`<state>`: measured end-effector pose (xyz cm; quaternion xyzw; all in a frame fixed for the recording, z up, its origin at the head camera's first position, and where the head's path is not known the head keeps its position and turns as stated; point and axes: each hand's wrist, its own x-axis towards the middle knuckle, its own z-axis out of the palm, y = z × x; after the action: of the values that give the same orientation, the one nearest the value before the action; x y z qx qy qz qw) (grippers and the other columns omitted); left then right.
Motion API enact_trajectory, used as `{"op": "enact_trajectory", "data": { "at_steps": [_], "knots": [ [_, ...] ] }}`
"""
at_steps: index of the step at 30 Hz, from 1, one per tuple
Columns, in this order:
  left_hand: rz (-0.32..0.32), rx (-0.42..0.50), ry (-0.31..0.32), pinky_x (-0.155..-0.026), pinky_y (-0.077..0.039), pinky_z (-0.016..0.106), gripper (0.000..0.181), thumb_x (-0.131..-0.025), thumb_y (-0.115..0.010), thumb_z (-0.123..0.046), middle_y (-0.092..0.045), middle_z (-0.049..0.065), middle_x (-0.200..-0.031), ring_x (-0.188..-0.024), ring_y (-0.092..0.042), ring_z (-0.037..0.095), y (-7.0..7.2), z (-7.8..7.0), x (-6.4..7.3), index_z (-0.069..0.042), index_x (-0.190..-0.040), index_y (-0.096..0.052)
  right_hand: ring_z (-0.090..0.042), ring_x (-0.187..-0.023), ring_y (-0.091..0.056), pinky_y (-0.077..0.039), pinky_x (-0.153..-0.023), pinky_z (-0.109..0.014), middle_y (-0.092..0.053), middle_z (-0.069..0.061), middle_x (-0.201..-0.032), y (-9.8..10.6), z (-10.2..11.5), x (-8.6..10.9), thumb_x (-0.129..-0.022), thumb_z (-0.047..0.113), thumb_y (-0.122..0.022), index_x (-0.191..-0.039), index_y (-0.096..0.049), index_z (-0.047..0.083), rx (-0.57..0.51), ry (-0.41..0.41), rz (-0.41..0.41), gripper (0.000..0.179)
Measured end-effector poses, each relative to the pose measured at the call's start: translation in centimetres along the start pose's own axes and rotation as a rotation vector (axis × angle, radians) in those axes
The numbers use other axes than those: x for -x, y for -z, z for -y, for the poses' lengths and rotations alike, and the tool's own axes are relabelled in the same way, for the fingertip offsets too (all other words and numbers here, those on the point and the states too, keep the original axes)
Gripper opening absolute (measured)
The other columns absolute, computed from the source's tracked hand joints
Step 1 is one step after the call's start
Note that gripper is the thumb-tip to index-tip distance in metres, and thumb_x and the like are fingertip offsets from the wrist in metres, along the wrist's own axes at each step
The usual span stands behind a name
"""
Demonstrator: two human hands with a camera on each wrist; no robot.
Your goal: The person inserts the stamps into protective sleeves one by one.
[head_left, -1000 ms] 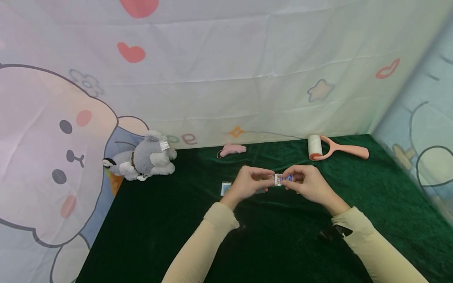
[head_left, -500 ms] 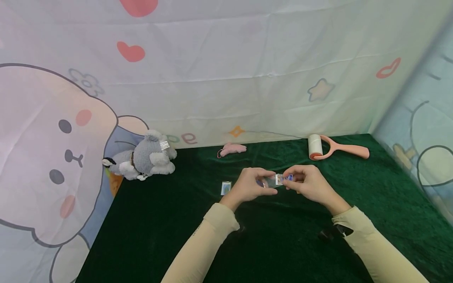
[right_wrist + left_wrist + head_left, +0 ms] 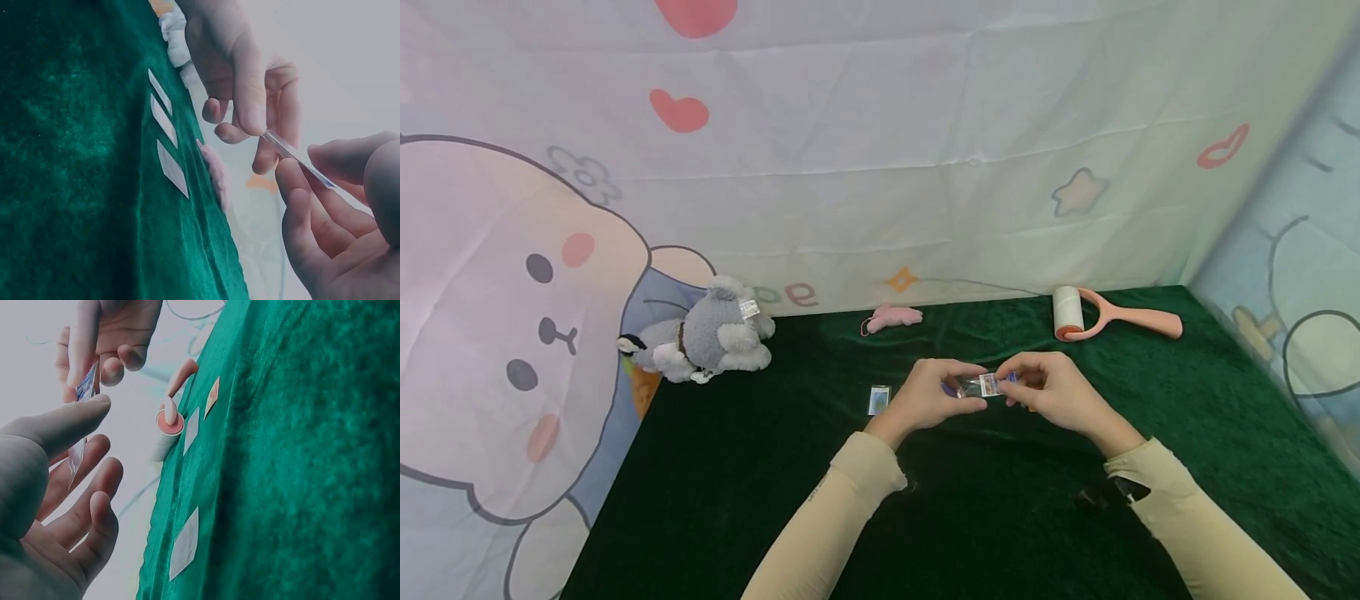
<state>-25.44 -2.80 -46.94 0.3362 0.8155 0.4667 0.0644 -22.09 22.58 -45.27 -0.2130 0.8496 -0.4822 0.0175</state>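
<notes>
Between the two hands is a small printed card in a clear plastic sleeve [image 3: 990, 384], held above the table. My left hand [image 3: 928, 390] has its thumb and fingers at the sleeve's clear left end, with the thumb lying along it in the left wrist view. Thumb and index finger of my right hand [image 3: 1054, 387] pinch the blue-printed right end. In the right wrist view the sleeve [image 3: 297, 156] appears almost edge-on, spanning from one hand to the other. Left of my left hand, a flat sleeved card [image 3: 879, 400] lies on the green cloth.
More flat cards lie on the cloth, such as a pale one [image 3: 192, 431] and an orange one [image 3: 212, 398]. Along the back stand a grey plush toy [image 3: 711, 329], a pink plush [image 3: 892, 317] and a lint roller [image 3: 1112, 315]. A printed curtain [image 3: 865, 167] hangs behind.
My left thumb and index finger have spread apart at the sleeve, baring more of its clear part. The card has tilted slightly. The right hand has barely moved.
</notes>
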Motion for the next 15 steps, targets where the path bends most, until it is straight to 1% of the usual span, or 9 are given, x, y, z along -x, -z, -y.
{"op": "enact_trajectory", "data": {
  "at_steps": [5, 7, 9, 14, 15],
  "knots": [
    [-0.009, -0.01, 0.021, -0.067, -0.055, 0.026, 0.043, -0.093, -0.083, -0.025, -0.072, 0.005, -0.124, -0.092, -0.063, 0.013, 0.24, 0.08, 0.19, -0.018, -0.134, -0.073, -0.04, -0.084, -0.071, -0.061, -0.068, -0.04, -0.073, -0.019, -0.1, 0.38, -0.1, 0.15, -0.105, 0.013, -0.067, -0.116, -0.073, 0.009, -0.054, -0.003, 0.005, 0.014],
    [-0.012, -0.013, 0.027, -0.067, -0.055, 0.026, 0.043, -0.093, -0.083, -0.026, -0.072, 0.006, -0.124, -0.093, -0.063, 0.013, 0.31, 0.12, 0.23, -0.019, -0.134, -0.073, -0.038, -0.085, -0.072, -0.062, -0.07, -0.043, -0.073, -0.02, -0.102, 0.51, -0.09, 0.23, -0.105, 0.012, -0.066, -0.117, -0.073, 0.007, -0.069, -0.011, 0.005, 0.015],
    [-0.013, -0.014, 0.034, -0.067, -0.055, 0.026, 0.042, -0.094, -0.083, -0.026, -0.072, 0.005, -0.125, -0.094, -0.063, 0.014, 0.37, 0.11, 0.28, -0.019, -0.134, -0.073, -0.037, -0.085, -0.073, -0.062, -0.071, -0.043, -0.073, -0.02, -0.103, 0.58, -0.07, 0.3, -0.106, 0.012, -0.065, -0.117, -0.073, 0.006, -0.075, -0.02, 0.009, 0.016],
    [-0.004, -0.015, 0.035, -0.068, -0.056, 0.027, 0.042, -0.094, -0.083, -0.024, -0.072, 0.003, -0.126, -0.095, -0.063, 0.014, 0.45, 0.09, 0.29, -0.019, -0.134, -0.073, -0.04, -0.087, -0.072, -0.062, -0.071, -0.042, -0.073, -0.021, -0.103, 0.67, -0.05, 0.39, -0.106, 0.011, -0.064, -0.119, -0.073, 0.004, -0.089, -0.029, 0.023, 0.017],
    [-0.003, -0.015, 0.035, -0.069, -0.056, 0.026, 0.042, -0.094, -0.083, -0.024, -0.071, 0.003, -0.126, -0.096, -0.063, 0.014, 0.46, 0.08, 0.29, -0.019, -0.134, -0.073, -0.04, -0.086, -0.072, -0.062, -0.07, -0.042, -0.073, -0.02, -0.102, 0.7, -0.03, 0.41, -0.106, 0.011, -0.064, -0.119, -0.073, 0.004, -0.089, -0.025, 0.026, 0.017]
  ]
}}
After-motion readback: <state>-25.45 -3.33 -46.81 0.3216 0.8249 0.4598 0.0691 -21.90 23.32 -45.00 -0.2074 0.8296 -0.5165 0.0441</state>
